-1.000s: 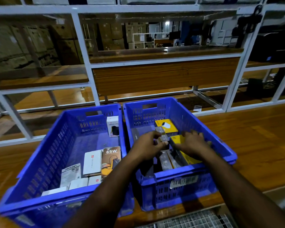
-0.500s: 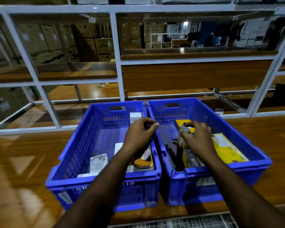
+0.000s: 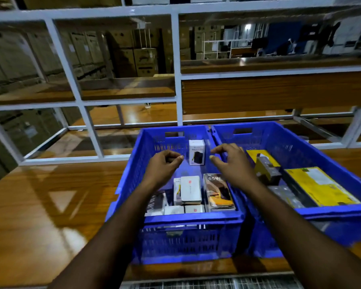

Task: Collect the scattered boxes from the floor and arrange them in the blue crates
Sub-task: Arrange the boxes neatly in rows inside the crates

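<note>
Hands shifted from right crate to left crate; left hand and right hand loosely curled, empty. Arranging step; white box at 12 o'clock to be grasped next.

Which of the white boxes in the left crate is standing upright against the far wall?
The white box with a dark product picture, alone at the far end of the left crate, between both hands. The other white boxes lie flat near the front.

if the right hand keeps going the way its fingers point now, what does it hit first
Probably the upright white box standing against the far wall of the left crate. The right hand hovers over that crate with fingers pointing left toward the box; depth is unclear, so it might pass above it toward the left hand.
</note>
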Tool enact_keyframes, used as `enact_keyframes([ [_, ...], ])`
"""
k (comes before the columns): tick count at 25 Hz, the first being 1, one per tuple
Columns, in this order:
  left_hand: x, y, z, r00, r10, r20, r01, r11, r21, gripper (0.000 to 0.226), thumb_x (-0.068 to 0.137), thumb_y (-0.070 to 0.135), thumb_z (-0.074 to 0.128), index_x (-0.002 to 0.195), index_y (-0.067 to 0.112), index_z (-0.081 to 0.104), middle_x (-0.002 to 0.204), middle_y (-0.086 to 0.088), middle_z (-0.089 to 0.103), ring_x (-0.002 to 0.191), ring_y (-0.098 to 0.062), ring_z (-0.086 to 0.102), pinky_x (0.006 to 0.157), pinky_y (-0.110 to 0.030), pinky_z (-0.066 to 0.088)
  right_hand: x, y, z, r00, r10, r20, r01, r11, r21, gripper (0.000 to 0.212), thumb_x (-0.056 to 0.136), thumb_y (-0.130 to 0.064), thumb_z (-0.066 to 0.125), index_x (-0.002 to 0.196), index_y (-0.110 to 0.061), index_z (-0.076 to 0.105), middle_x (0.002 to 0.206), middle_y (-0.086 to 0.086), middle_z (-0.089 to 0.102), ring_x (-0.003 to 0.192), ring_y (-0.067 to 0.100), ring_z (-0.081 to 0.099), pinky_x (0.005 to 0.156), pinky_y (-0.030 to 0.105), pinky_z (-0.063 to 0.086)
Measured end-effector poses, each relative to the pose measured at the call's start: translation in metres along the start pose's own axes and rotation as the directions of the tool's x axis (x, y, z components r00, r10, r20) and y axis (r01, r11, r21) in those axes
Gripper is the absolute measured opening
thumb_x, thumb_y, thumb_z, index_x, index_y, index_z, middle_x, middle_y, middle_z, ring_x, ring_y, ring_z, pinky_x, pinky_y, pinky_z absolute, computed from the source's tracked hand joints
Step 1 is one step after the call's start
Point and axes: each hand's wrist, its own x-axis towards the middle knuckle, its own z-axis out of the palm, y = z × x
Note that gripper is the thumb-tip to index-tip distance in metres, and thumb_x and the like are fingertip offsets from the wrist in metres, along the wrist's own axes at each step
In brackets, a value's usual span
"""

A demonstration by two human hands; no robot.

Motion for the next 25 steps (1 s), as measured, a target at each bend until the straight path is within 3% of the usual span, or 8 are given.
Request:
enact_keyframes([
  [5,0.008,-0.03,-0.022,0.998,-0.054,0.016,0.054,0.998,0.032,0.01,0.091,0.033,0.069,0.088,0.023,0.068,0.084,-0.001,0.075,0.082,-0.019,0.072,0.074,-0.04,0.056,0.013,-0.019,0.03,0.98,-0.02,0.197,0.01,0.999,0.052,0.016,0.089,-0.033,0.07,0.1,-0.023,0.063,0.103,0.0,0.063,0.098,0.019,0.061,0.089,0.04,0.052],
  [8,0.018,-0.038,-0.031,0.996,-0.085,0.009,0.084,0.996,0.038,0.011,0.091,0.034,0.069,0.085,0.025,0.066,0.084,-0.002,0.074,0.087,-0.024,0.072,0.074,-0.039,0.056,0.029,-0.03,0.043,0.88,-0.004,0.474,0.065,0.992,-0.111,0.046,0.085,-0.046,0.071,0.122,-0.02,0.061,0.118,0.001,0.064,0.107,0.017,0.06,0.093,0.037,0.052],
  [10,0.027,-0.04,-0.036,0.994,-0.106,-0.006,0.106,0.993,0.051,0.012,0.09,0.034,0.07,0.088,0.022,0.067,0.085,-0.004,0.074,0.089,-0.025,0.072,0.074,-0.038,0.056,0.047,-0.037,0.053,0.824,0.022,0.567,0.085,0.983,-0.162,0.054,0.085,-0.049,0.07,0.128,-0.018,0.059,0.12,0.003,0.063,0.107,0.02,0.061,0.091,0.036,0.051],
  [14,0.047,-0.042,-0.04,0.983,-0.183,-0.013,0.182,0.971,0.157,0.025,0.091,0.033,0.07,0.1,0.01,0.07,0.089,-0.011,0.074,0.085,-0.027,0.071,0.07,-0.034,0.053,0.101,-0.034,0.082,0.762,0.096,0.64,0.096,0.961,-0.258,0.047,0.09,-0.049,0.064,0.109,-0.006,0.067,0.088,0.007,0.062,0.074,0.021,0.056,0.066,0.028,0.044],
  [17,0.059,-0.049,-0.038,0.971,-0.237,0.026,0.221,0.936,0.275,0.03,0.09,0.036,0.07,0.099,0.008,0.07,0.079,-0.005,0.067,0.071,-0.02,0.06,0.066,-0.03,0.045,0.129,-0.015,0.115,0.635,0.214,0.742,0.07,0.941,-0.331,0.045,0.092,-0.048,0.062,0.084,-0.004,0.061,0.073,0.009,0.055,0.058,0.019,0.051,0.052,0.024,0.045],
  [20,0.064,-0.06,-0.03,0.95,-0.312,0.03,0.292,0.915,0.278,0.031,0.088,0.037,0.072,0.105,0.012,0.068,0.085,-0.005,0.068,0.078,-0.02,0.063,0.071,-0.03,0.048,0.135,0.002,0.14,0.523,0.293,0.8,0.097,0.912,-0.398,0.046,0.092,-0.045,0.063,0.067,-0.009,0.051,0.068,0.007,0.051,0.056,0.017,0.049,0.053,0.027,0.048],
  [23,0.067,-0.069,-0.026,0.935,-0.352,0.039,0.317,0.882,0.348,0.033,0.088,0.034,0.072,0.114,0.013,0.066,0.103,-0.01,0.072,0.093,-0.025,0.07,0.079,-0.031,0.053,0.134,0.017,0.16,0.403,0.356,0.843,0.236,0.85,-0.472,0.042,0.092,-0.044,0.064,0.068,-0.011,0.053,0.084,0.009,0.057,0.073,0.025,0.057,0.073,0.038,0.055],
  [25,0.071,-0.071,-0.03,0.929,-0.367,0.056,0.33,0.886,0.326,0.034,0.089,0.032,0.072,0.116,0.012,0.065,0.109,-0.012,0.072,0.097,-0.026,0.07,0.08,-0.032,0.055,0.132,0.027,0.167,0.289,0.406,0.867,0.246,0.844,-0.477,0.034,0.094,-0.038,0.063,0.075,-0.01,0.059,0.09,0.008,0.058,0.075,0.025,0.057,0.067,0.032,0.054],
])
